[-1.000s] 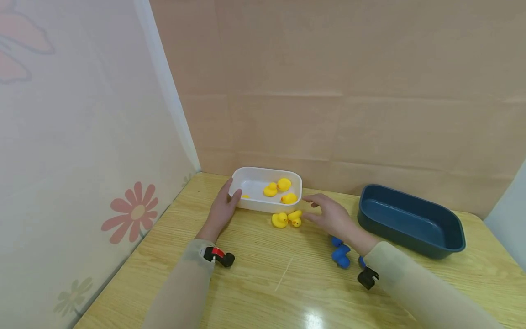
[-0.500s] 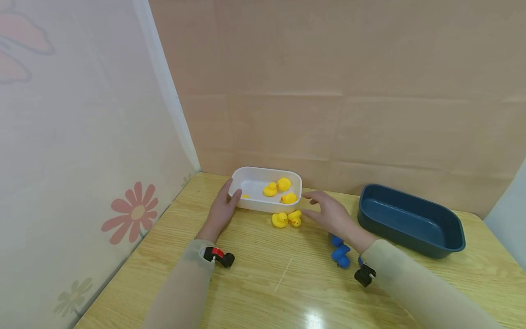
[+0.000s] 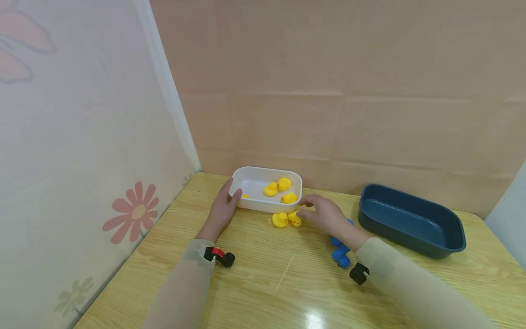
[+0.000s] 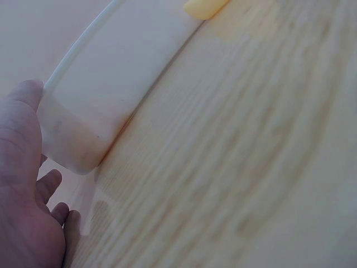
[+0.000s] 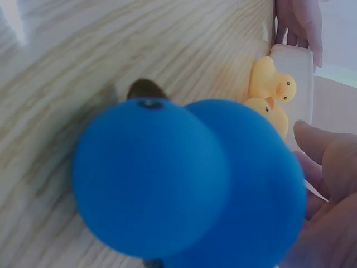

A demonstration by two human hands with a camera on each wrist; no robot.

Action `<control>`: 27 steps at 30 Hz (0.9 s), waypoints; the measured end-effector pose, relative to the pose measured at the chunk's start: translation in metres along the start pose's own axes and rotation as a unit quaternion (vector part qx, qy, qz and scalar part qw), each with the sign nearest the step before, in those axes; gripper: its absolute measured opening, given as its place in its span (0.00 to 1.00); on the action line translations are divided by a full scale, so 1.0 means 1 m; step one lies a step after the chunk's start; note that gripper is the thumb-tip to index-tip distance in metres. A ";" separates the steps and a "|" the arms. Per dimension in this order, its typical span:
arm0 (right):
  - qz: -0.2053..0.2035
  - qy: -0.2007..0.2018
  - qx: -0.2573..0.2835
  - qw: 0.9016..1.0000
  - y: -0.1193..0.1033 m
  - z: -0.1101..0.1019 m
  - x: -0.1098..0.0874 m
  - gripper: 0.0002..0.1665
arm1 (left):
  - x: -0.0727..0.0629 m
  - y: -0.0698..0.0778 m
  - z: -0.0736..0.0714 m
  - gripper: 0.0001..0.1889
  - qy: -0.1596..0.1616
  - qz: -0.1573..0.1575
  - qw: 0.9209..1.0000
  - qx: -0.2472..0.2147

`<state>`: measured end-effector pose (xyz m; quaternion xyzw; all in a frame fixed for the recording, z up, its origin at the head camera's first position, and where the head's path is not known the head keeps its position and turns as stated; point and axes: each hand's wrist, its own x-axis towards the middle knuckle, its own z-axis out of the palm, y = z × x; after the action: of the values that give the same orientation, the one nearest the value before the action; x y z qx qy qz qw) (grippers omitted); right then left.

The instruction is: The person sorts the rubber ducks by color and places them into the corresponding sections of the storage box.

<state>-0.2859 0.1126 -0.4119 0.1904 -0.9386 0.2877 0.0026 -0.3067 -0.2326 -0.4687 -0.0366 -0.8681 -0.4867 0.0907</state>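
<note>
A white plastic tub (image 3: 263, 207) stands near the back wall with several yellow rubber ducks (image 3: 270, 189) inside. My left hand (image 3: 222, 205) holds its left end; in the left wrist view the thumb (image 4: 29, 94) lies at the rim and the fingers are by the end wall. Two more yellow ducks sit before the tub: one upright (image 3: 280, 220), the other tipped over (image 3: 295, 220). Close to the tipped duck and the tub's right corner is my right hand (image 3: 326, 214), its thumb and fingers apart, gripping nothing. Whether its thumb touches the duck, I cannot tell.
Blue rubber ducks (image 3: 341, 256) lie under and beside the right wrist, partly hidden by it; one blue duck (image 5: 150, 178) fills much of the right wrist view. A dark blue tub (image 3: 411, 221) stands at the right. A flowered wall (image 3: 135, 137) bounds the table's left.
My right hand has moved slightly left, closer to the tipped yellow duck, uncovering more blue behind the wrist. The left hand and the white tub have stayed in place.
</note>
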 end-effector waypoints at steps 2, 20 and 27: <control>0.006 -0.010 0.000 1.000 0.000 0.001 0.000 0.21 | 0.000 -0.001 0.000 0.42 -0.001 -0.001 1.000 -0.001; -0.030 -0.039 0.011 0.999 0.004 0.011 -0.004 0.26 | 0.001 -0.003 0.001 0.42 0.005 0.006 1.000 0.005; -0.034 -0.053 0.017 0.998 0.004 0.014 -0.003 0.25 | 0.002 -0.004 0.001 0.42 0.005 0.004 1.000 0.009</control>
<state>-0.2827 0.1088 -0.4260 0.2374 -0.9254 0.2925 -0.0407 -0.3097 -0.2335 -0.4720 -0.0368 -0.8719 -0.4784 0.0976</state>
